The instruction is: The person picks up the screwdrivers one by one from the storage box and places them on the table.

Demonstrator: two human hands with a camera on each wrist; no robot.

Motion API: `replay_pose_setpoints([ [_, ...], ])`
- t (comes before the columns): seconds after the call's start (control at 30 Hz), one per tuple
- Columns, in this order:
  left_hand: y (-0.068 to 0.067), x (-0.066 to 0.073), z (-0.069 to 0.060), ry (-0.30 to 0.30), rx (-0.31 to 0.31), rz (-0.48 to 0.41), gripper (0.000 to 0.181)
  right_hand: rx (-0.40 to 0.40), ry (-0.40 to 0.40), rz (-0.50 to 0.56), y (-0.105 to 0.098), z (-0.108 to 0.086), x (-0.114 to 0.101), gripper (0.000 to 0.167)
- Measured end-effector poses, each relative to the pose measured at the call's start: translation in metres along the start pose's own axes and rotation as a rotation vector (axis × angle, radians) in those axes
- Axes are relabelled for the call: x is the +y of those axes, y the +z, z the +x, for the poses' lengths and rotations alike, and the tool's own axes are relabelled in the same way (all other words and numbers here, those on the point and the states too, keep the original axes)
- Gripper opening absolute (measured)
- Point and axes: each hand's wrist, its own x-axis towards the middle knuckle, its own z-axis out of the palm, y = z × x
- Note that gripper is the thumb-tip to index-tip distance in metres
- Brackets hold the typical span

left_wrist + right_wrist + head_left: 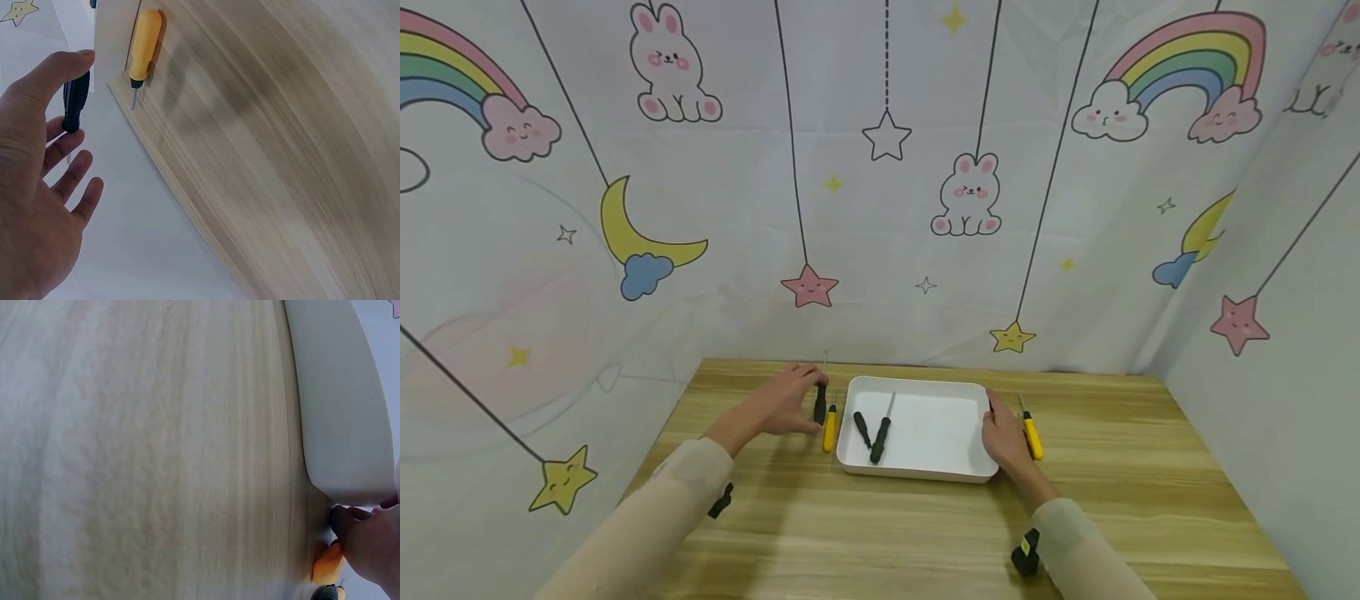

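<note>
My left hand [786, 402] is just left of the white tray [940, 477], its thumb and fingers pinching a black-handled screwdriver [820, 404]. In the left wrist view this black handle [75, 100] sits between thumb and fingertips, and its thin shaft points away. Beside it, against the tray's left side, lies a yellow-handled screwdriver [830, 429]. Inside the tray, at its left end, are a black screwdriver [880, 440] and a shorter black-handled tool [862, 428]. My right hand [1006, 435] grips the tray's right end; the right wrist view shows only part of this hand [375, 544].
Another yellow-handled screwdriver [1033, 438] lies on the wooden table [865, 542] just right of my right hand. A white curtain [880, 325] printed with rabbits and stars hangs behind the table's back edge and along the sides.
</note>
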Motion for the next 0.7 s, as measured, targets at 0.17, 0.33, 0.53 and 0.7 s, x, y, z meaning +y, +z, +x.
replay_pose_setpoints([
  [0.17,0.001,-0.004,-0.002,-0.013,-0.008,0.011,0.074,0.009,-0.005,-0.006,0.001,-0.001,0.000,0.054],
  [0.33,0.003,-0.006,-0.003,-0.011,-0.017,0.026,0.074,0.002,0.004,-0.010,0.000,-0.001,-0.001,0.055],
  [0.53,0.005,-0.010,-0.002,-0.015,-0.027,0.024,0.075,-0.010,0.019,-0.010,0.000,-0.002,-0.001,0.055],
  [0.7,0.004,-0.012,-0.003,-0.023,-0.032,0.019,0.074,-0.011,0.012,-0.011,0.000,-0.002,0.000,0.055],
])
